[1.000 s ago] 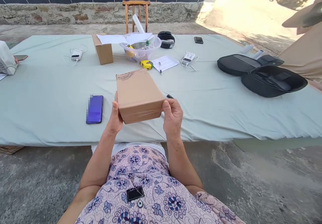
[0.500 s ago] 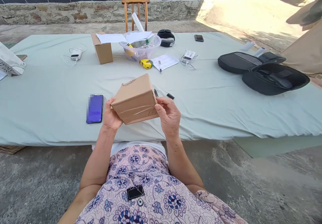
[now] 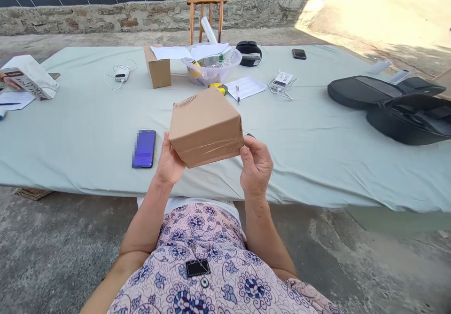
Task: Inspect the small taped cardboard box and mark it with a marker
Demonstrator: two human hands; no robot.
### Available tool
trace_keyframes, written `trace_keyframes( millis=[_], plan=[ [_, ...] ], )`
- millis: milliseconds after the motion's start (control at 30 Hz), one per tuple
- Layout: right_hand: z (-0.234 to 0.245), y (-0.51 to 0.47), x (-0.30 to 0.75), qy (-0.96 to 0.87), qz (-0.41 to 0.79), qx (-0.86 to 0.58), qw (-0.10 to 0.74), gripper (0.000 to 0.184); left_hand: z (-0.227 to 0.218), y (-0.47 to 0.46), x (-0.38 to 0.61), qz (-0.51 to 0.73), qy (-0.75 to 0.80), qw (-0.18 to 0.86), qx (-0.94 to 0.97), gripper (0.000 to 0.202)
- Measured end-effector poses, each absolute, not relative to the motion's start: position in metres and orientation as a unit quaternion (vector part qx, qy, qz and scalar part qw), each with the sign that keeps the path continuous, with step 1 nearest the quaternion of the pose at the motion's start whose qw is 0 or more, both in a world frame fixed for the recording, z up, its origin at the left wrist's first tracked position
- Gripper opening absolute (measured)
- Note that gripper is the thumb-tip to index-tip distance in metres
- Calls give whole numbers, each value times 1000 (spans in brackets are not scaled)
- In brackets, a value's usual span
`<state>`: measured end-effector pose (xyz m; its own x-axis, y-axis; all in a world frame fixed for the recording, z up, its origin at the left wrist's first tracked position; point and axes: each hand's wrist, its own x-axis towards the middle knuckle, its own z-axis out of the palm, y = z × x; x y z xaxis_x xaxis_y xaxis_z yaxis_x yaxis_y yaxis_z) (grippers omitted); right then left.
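A brown cardboard box (image 3: 207, 126) is held tilted above the near side of the table. Clear tape runs along its near face, and curved dark marks show on its top near the far left edge. My left hand (image 3: 169, 162) supports the box at its left side and lower corner, thumb up along the side. With thumb and fingers, my right hand (image 3: 257, 166) grips the lower right corner. A small black item (image 3: 251, 135) shows just behind my right hand, mostly hidden. To the left of my left hand lies a phone (image 3: 144, 149) with a blue screen.
Behind the box are a plastic basin (image 3: 207, 75), a yellow tape measure (image 3: 219, 87), a written sheet (image 3: 248, 90) and another cardboard box (image 3: 160, 74). A black case (image 3: 405, 121) lies open at right. At far left, a person's hand (image 3: 12, 82) touches a white box (image 3: 33, 75).
The view has swung left, so things sit further right. The box is turned slightly in my hands, still held by both. Another person's hand now shows at far left.
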<state>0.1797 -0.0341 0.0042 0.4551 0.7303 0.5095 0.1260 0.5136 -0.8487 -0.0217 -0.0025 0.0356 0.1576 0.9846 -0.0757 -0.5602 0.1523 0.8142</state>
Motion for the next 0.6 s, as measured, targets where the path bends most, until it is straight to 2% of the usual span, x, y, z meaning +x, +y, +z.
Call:
trace_keyframes(
  millis=[133, 333, 600],
  plan=[
    [-8, -26, 181, -434, 253, -457, 734, 25, 32, -6, -17, 570, 330, 635, 403, 69],
    [-26, -17, 175, -349, 363, -473, 723, 39, 29, -7, -16, 581, 363, 546, 482, 81],
    [-34, -12, 171, -273, 424, -465, 728, 45, 32, -11, -27, 478, 382, 466, 639, 89]
  ],
)
